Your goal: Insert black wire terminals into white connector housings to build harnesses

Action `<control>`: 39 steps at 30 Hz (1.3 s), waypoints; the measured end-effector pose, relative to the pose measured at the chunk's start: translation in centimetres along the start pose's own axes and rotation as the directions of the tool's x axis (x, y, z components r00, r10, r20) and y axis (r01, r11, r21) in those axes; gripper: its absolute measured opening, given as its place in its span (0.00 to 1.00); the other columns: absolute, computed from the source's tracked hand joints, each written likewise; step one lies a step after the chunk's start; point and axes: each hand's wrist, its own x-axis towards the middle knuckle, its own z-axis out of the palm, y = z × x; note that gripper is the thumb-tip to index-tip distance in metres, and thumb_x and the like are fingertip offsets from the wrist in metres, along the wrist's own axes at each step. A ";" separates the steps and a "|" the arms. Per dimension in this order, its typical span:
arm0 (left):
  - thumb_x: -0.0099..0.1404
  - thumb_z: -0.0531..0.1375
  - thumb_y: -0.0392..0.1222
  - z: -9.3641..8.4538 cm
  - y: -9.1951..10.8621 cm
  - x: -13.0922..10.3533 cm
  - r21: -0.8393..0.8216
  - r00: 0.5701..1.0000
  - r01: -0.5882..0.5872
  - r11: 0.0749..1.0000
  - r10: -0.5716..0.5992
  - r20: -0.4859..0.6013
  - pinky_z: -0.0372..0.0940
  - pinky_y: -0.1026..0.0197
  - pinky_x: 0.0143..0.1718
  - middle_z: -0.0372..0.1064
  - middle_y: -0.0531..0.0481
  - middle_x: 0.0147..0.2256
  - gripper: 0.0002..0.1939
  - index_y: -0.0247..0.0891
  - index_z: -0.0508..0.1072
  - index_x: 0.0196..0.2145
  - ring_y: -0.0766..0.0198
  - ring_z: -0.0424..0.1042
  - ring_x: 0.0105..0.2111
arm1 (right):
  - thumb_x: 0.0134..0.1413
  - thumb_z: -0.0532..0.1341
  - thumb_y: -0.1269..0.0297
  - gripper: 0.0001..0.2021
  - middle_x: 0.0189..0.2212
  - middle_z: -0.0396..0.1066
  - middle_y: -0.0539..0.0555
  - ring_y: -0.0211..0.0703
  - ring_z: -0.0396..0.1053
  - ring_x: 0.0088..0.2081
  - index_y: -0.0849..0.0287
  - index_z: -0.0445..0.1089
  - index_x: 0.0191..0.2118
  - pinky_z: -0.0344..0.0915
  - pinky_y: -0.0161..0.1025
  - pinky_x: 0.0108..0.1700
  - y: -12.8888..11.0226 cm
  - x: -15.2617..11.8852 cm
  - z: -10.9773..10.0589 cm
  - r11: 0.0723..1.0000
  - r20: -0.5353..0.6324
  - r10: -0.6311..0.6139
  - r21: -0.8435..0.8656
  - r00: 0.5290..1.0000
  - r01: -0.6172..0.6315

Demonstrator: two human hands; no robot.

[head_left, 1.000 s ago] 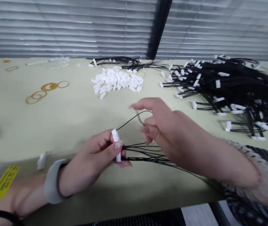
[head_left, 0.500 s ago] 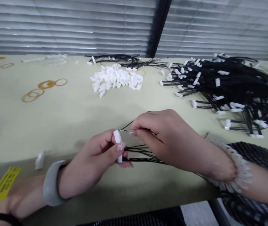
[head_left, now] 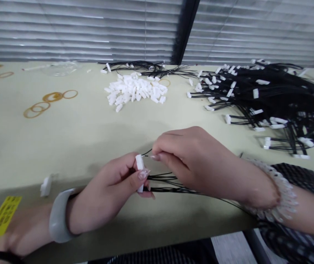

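Between the thumb and fingers of my left hand (head_left: 115, 187) is a white connector housing (head_left: 139, 163), held roughly upright. Several black wires (head_left: 163, 179) run out of its right side and pass under my other hand. My right hand (head_left: 184, 157) pinches a thin black wire (head_left: 145, 156) between thumb and forefinger, its end at the top of the housing. How far that end sits inside the housing is too small to tell. A single white connector housing (head_left: 46, 186) lies on the table left of my left hand.
A heap of white connector housings (head_left: 136, 90) lies at the back middle, with loose black wires (head_left: 145, 68) behind it. Finished-looking black wire bundles with white connectors (head_left: 280, 97) are piled at the right. Rubber bands (head_left: 52, 96) and a clear plastic bag (head_left: 61, 68) lie at the left.
The wire end in my right hand has come closer to the top of the connector housing. Both hands keep their grips; the view has shifted slightly.
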 end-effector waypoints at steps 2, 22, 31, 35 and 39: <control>0.66 0.50 0.42 0.0 -0.1 0.0 -0.005 1.000 -0.005 1.000 0.005 0.014 0.63 0.66 0.32 0.68 0.50 0.27 0.12 0.35 0.67 0.28 0.66 0.67 0.29 | 0.53 0.52 0.72 0.07 0.25 0.65 0.49 0.33 0.59 0.27 0.62 0.66 0.28 0.49 0.34 0.28 0.1 -0.1 0.0 0.997 -0.001 -0.035 -0.066 0.999 0.035; 0.66 0.51 0.41 -0.2 -0.1 0.2 -0.095 0.998 0.001 0.995 0.004 0.056 0.64 0.67 0.31 0.66 0.52 0.25 0.11 0.34 0.66 0.27 0.68 0.67 0.27 | 0.56 0.52 0.68 0.07 0.26 0.66 0.50 0.35 0.57 0.26 0.60 0.65 0.32 0.47 0.35 0.26 1.0 -0.1 -0.3 0.978 0.015 -0.137 -0.154 0.991 0.137; 0.63 0.56 0.43 -0.1 -1.4 0.0 -0.413 0.997 0.078 0.907 -0.081 0.010 0.66 0.65 0.31 0.67 0.53 0.26 0.08 0.35 0.67 0.31 0.68 0.71 0.27 | 0.52 0.59 0.58 0.11 0.17 0.62 0.46 0.27 0.57 0.18 0.61 0.70 0.26 0.53 0.25 0.17 3.7 -1.8 -5.4 0.787 0.168 0.334 0.491 0.927 -0.373; 0.63 0.57 0.44 -0.2 -1.3 0.2 -0.426 0.998 0.066 0.902 -0.064 0.021 0.67 0.64 0.31 0.67 0.53 0.27 0.08 0.35 0.68 0.32 0.68 0.71 0.28 | 0.51 0.61 0.61 0.10 0.16 0.59 0.45 0.24 0.57 0.17 0.61 0.69 0.24 0.53 0.23 0.16 2.1 -1.9 -4.7 0.481 0.124 0.327 0.832 0.937 -0.278; 0.62 0.58 0.43 -0.3 -1.4 0.2 -0.434 0.998 0.069 0.898 -0.061 0.032 0.68 0.65 0.32 0.68 0.53 0.28 0.08 0.36 0.69 0.33 0.68 0.72 0.29 | 0.51 0.60 0.61 0.13 0.16 0.58 0.45 0.24 0.57 0.17 0.60 0.66 0.20 0.55 0.23 0.16 1.7 -2.0 -4.3 0.406 0.077 0.298 0.892 0.951 -0.200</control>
